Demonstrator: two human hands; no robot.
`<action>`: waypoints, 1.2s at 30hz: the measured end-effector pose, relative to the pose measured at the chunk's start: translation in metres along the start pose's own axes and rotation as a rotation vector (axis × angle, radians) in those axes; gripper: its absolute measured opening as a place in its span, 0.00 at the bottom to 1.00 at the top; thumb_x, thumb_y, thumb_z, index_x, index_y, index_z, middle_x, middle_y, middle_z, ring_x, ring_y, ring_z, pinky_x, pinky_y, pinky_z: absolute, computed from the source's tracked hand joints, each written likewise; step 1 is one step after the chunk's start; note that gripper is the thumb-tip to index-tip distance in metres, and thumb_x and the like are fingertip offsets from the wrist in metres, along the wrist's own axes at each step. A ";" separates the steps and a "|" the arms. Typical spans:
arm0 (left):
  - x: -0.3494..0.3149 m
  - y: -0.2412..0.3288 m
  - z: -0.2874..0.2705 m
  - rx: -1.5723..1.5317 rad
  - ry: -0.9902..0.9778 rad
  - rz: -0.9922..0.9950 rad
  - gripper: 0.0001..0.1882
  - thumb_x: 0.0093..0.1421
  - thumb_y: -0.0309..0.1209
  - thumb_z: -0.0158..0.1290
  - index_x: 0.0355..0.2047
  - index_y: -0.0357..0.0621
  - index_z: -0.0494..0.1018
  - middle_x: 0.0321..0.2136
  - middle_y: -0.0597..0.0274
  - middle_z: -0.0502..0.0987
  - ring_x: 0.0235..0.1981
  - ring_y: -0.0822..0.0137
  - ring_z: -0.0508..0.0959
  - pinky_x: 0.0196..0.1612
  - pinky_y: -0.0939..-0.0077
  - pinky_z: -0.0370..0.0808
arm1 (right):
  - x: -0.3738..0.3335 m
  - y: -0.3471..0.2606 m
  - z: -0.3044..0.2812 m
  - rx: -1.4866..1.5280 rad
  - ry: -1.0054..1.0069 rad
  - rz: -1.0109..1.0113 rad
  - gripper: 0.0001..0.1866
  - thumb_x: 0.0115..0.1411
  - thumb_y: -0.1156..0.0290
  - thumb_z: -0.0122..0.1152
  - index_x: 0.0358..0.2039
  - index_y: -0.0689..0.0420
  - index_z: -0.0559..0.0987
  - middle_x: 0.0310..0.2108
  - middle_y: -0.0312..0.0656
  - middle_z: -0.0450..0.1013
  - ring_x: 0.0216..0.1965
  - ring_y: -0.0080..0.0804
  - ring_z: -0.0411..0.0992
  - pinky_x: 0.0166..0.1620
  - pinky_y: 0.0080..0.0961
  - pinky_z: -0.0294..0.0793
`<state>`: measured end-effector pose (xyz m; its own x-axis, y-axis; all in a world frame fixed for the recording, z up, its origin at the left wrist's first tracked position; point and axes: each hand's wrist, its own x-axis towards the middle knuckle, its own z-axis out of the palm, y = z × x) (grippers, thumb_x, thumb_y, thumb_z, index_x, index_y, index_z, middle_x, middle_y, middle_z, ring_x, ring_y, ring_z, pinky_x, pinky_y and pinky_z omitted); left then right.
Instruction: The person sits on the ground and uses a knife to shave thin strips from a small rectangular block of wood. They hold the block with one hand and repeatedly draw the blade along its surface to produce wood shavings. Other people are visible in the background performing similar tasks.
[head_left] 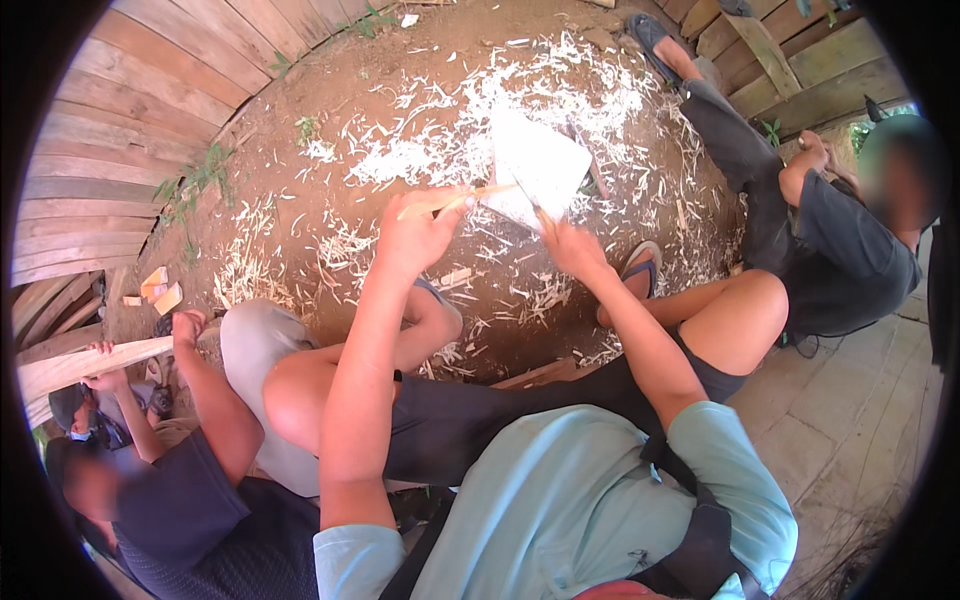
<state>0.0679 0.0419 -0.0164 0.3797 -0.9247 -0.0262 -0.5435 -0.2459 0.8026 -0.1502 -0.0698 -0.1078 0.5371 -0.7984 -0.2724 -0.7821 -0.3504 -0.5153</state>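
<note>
My left hand [415, 235] is closed around a slim, pale piece of wood [487, 190], whose end points to the right. In my right hand [575, 248] is a knife [536, 209], its thin blade slanting up and left toward the tip of the wood. Whether the blade touches the wood is too small to tell. Both hands are in front of my knees, above the dirt floor. Just beyond them is a bright white, straight-edged patch [545, 165], too washed out to tell if it is a sheet or sunlight.
Pale wood shavings [400, 155] cover much of the dirt floor [290, 180]. One person [840, 240] sits close on the right. At the lower left another person [190, 510] sits near a long board [90, 367]. Plank walls [130, 120] stand at the left and upper right.
</note>
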 end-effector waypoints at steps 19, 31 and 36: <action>-0.007 -0.001 -0.003 0.001 -0.006 -0.138 0.11 0.55 0.37 0.56 0.37 0.49 0.80 0.25 0.55 0.80 0.25 0.57 0.79 0.31 0.69 0.75 | -0.019 -0.089 -0.104 0.484 0.436 -0.288 0.14 0.65 0.62 0.45 0.31 0.61 0.68 0.21 0.45 0.70 0.21 0.34 0.68 0.28 0.36 0.68; -0.002 -0.004 0.000 0.024 0.023 -0.084 0.11 0.54 0.37 0.57 0.36 0.47 0.80 0.24 0.54 0.79 0.25 0.58 0.79 0.30 0.69 0.74 | -0.017 -0.055 -0.092 0.225 0.254 -0.221 0.18 0.65 0.57 0.43 0.38 0.63 0.68 0.21 0.51 0.71 0.27 0.42 0.73 0.29 0.36 0.70; 0.006 0.015 0.004 0.059 -0.003 -0.081 0.12 0.54 0.36 0.57 0.37 0.48 0.80 0.25 0.54 0.80 0.25 0.58 0.79 0.31 0.69 0.75 | -0.005 0.004 -0.007 0.011 -0.049 0.064 0.20 0.65 0.57 0.43 0.37 0.65 0.68 0.28 0.59 0.73 0.29 0.48 0.74 0.32 0.43 0.70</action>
<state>0.0589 0.0317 -0.0075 0.4218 -0.9020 -0.0917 -0.5540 -0.3365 0.7615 -0.1582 -0.0708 -0.1030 0.5011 -0.7938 -0.3447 -0.8120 -0.2936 -0.5044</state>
